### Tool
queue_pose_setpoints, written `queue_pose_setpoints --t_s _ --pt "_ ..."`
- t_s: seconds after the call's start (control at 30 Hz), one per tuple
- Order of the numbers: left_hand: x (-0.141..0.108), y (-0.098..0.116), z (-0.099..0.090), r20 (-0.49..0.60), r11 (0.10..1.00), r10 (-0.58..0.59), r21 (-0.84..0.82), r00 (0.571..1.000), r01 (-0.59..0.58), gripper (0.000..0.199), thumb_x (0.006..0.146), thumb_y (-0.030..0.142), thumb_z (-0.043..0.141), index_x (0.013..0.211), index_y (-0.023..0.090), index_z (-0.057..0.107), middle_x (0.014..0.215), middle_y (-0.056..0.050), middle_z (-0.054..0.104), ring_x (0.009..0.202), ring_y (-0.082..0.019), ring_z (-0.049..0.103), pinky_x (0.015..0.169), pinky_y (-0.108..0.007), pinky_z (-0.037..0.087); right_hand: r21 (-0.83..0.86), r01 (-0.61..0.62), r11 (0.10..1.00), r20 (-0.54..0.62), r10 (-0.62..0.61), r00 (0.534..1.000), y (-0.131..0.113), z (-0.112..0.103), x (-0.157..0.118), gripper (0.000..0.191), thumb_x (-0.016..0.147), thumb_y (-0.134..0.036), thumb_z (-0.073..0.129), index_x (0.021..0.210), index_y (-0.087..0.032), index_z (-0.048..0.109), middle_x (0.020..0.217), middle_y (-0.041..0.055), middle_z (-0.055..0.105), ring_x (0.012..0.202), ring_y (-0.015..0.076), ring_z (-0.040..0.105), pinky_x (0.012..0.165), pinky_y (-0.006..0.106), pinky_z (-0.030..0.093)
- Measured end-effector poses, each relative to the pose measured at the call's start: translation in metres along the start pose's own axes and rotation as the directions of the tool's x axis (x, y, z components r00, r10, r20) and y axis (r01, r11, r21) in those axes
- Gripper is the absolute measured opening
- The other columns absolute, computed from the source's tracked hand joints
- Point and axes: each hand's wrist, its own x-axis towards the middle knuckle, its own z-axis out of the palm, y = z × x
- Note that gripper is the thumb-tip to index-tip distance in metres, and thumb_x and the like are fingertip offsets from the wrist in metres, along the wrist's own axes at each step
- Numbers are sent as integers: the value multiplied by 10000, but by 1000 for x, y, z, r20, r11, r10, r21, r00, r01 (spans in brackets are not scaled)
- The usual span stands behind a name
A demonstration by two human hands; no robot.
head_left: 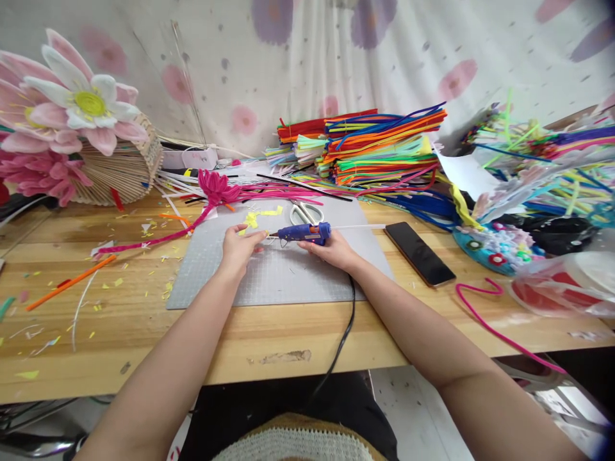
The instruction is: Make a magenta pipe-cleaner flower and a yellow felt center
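Note:
My right hand (337, 251) is wrapped round the handle of a blue hot glue gun (298, 232) above a grey cutting mat (269, 285). A pale glue stick (362, 226) juts from the gun's back end, and its black cord (352, 314) hangs over the table's front edge. The nozzle points left, to the fingertips of my left hand (240, 246). Those fingers are pinched together on something small and pale, too small to name. Yellow scraps (251, 219) and a pair of scissors (305, 213) lie on the mat just beyond my hands.
A black phone (419, 253) lies right of the mat. Bundles of coloured pipe cleaners (384, 147) are stacked at the back. On the left are a bouquet of fuzzy flowers (89, 105), a pink pipe-cleaner flower (217, 189) and an orange strip (72, 282). A plastic tub (562, 285) stands far right.

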Motion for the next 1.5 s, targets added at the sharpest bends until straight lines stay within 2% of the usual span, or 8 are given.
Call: queue_pose_setpoints --t_s 0.47,0.73,1.1,1.5 --pt "-1 1 0 -8 1000 -4 -5 1000 4 515 522 100 738 923 165 421 732 -43 624 637 -150 613 471 -218 455 -21 12 1000 -4 -12 1000 -3 -1 0 397 723 -515 572 896 -166 649 636 6 584 584 114 504 572 239 403" --pt "0 0 -1 7 1000 3 -6 1000 -3 508 534 97 732 934 162 426 734 -39 629 635 -143 618 464 -209 458 -16 -47 999 -20 47 999 -6 -1 0 417 697 -504 596 918 -153 641 652 7 588 554 103 485 568 239 400" --pt "-2 2 0 11 1000 -5 15 1000 5 514 519 98 739 932 164 439 727 -34 621 619 -135 607 478 -208 455 -25 -2 1000 -20 1 1000 -8 -2 -1 378 723 -499 573 887 -166 647 649 7 590 598 120 509 591 246 410" --pt "-3 2 0 35 999 -10 45 999 9 510 532 100 736 936 165 433 723 -33 616 604 -133 605 463 -206 447 4 -31 1000 -41 31 999 -7 -1 -1 381 709 -528 576 840 -176 642 600 -4 560 537 107 473 539 239 390"
